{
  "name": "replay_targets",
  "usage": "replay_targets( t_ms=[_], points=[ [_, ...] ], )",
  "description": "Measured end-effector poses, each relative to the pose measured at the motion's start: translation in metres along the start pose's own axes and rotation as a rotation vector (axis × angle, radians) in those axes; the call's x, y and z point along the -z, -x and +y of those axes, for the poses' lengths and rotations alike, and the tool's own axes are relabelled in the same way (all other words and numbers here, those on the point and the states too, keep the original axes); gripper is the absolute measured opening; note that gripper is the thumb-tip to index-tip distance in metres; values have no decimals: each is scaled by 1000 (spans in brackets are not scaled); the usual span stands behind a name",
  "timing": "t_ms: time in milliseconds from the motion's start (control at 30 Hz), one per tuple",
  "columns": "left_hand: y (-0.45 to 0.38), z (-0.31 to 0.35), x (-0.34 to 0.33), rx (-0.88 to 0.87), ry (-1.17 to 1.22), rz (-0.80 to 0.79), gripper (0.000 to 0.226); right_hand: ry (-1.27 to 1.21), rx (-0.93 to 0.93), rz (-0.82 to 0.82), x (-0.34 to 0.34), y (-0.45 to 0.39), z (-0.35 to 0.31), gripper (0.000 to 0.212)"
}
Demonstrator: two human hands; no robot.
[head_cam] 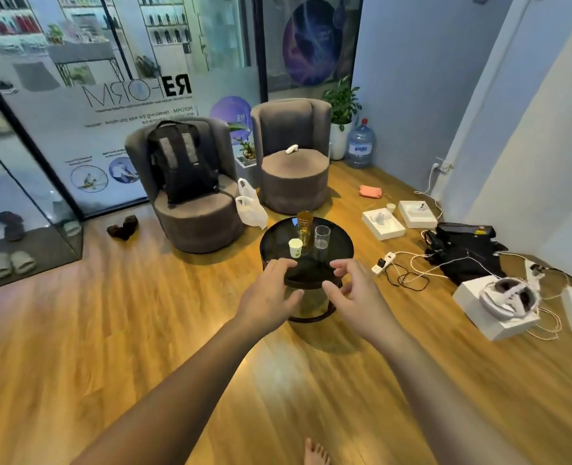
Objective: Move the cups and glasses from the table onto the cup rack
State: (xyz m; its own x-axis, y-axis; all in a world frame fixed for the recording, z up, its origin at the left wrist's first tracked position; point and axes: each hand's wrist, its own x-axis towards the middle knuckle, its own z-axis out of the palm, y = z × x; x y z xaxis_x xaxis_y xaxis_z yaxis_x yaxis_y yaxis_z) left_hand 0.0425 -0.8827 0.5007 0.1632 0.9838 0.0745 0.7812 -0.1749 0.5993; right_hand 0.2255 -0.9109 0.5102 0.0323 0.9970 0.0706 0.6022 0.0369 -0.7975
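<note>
One reversed word, "REFORM" [137, 92], marks glass; smaller lettering blurred.

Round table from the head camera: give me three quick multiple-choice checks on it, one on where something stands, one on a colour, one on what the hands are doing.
1. Where on the round table is the white paper cup?
A. left of the clear glass
B. right of the clear glass
C. on the floor

2. What colour is the tall glass at the back?
A. blue
B. amber
C. black

3. What do the hands hold?
A. a cup each
B. one glass
C. nothing

Answers:
1 A, it stands left of the clear glass.
2 B, it looks amber.
3 C, left hand and right hand hover empty, fingers relaxed.
</note>
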Motion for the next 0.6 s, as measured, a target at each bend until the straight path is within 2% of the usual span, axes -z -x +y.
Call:
replay_targets(
  t_ms=[167,300,600],
  points=[
    [-112,-29,-10,64,12,-35,53,19,-18,-55,-6,-121,14,39],
    [-171,-53,-23,120,45,-53,50,22,-60,-89,-18,-192,27,38],
    [-329,-151,-78,223,58,-181,58,69,-170,-151,-86,-343,87,41]
  ],
)
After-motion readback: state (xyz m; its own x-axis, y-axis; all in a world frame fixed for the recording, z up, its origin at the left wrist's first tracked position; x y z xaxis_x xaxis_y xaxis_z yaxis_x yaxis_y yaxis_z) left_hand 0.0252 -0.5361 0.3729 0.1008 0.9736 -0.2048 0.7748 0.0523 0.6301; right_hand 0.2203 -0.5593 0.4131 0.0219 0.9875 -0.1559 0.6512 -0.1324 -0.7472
